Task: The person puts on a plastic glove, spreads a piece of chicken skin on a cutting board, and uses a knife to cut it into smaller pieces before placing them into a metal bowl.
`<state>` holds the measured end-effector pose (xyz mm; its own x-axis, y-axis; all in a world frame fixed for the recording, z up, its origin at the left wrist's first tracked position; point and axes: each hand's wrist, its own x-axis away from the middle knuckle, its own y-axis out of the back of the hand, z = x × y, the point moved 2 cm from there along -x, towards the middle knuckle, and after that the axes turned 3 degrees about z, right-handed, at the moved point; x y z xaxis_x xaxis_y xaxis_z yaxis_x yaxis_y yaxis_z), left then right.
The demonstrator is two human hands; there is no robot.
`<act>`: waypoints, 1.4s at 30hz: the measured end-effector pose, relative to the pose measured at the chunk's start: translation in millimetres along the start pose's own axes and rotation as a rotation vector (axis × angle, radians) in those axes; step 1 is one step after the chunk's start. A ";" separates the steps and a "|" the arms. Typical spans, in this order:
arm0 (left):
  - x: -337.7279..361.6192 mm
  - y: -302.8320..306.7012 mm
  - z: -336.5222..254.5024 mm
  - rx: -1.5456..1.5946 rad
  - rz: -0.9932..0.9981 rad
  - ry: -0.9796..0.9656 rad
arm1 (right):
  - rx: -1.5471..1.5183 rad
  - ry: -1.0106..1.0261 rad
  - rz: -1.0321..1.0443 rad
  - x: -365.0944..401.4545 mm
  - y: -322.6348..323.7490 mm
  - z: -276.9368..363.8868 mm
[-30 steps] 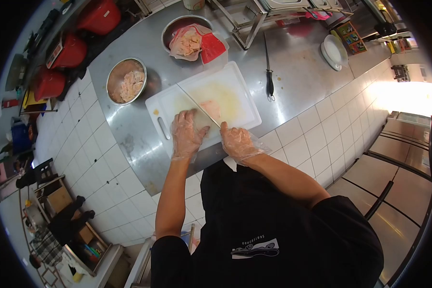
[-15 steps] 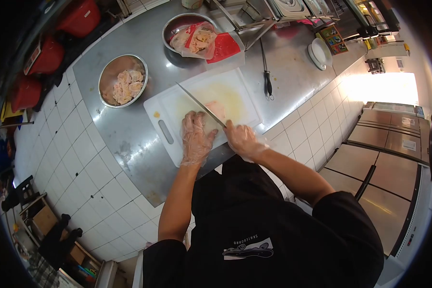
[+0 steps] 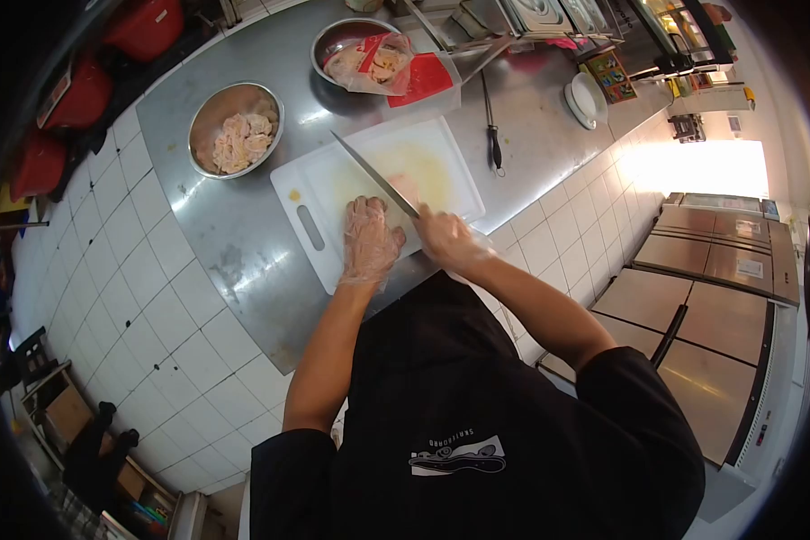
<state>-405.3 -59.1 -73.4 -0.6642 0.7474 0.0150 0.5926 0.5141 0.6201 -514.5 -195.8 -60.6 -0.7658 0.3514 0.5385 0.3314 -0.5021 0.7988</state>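
My right hand (image 3: 447, 238), in a clear plastic glove, is closed round the handle of a long knife (image 3: 373, 174). The blade points up and left across the white cutting board (image 3: 462, 171). A pale piece of meat (image 3: 405, 186) lies by the blade on the board, partly hidden by it. My left hand (image 3: 369, 241), also gloved, rests on the board left of the knife, its fingers bent and close together. What lies under those fingers, if anything, is hidden.
A steel bowl of cut meat (image 3: 243, 142) stands at the left. Behind the board is another bowl (image 3: 326, 45) with bagged meat (image 3: 382, 65). A black-handled tool (image 3: 495, 148) lies to the right, near white dishes (image 3: 587, 101).
The head view has shifted slightly. The knife and both hands stay at nearly the same place over the board, with my right hand still on the handle.
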 end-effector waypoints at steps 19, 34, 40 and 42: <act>2.1 -11.4 -1.9 -0.224 -0.074 -0.068 | -0.081 -0.255 0.502 182.4 92.7 -64.0; 18.8 -14.7 -33.6 -0.219 -0.091 -0.030 | -1.027 -0.186 0.553 92.7 26.3 -104.2; 14.0 -27.5 -30.5 -0.329 0.017 0.104 | -1.059 -0.043 0.605 91.7 33.3 -143.0; 15.3 -26.4 -44.1 -0.395 -0.075 0.059 | -1.013 -0.034 0.613 94.2 41.4 -160.0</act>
<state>-451.2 -79.7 -54.9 -0.7305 0.6829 -0.0043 0.3281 0.3565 0.8748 -661.1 -309.9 -19.7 -0.6108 -0.1528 0.7769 0.0386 -0.9858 -0.1636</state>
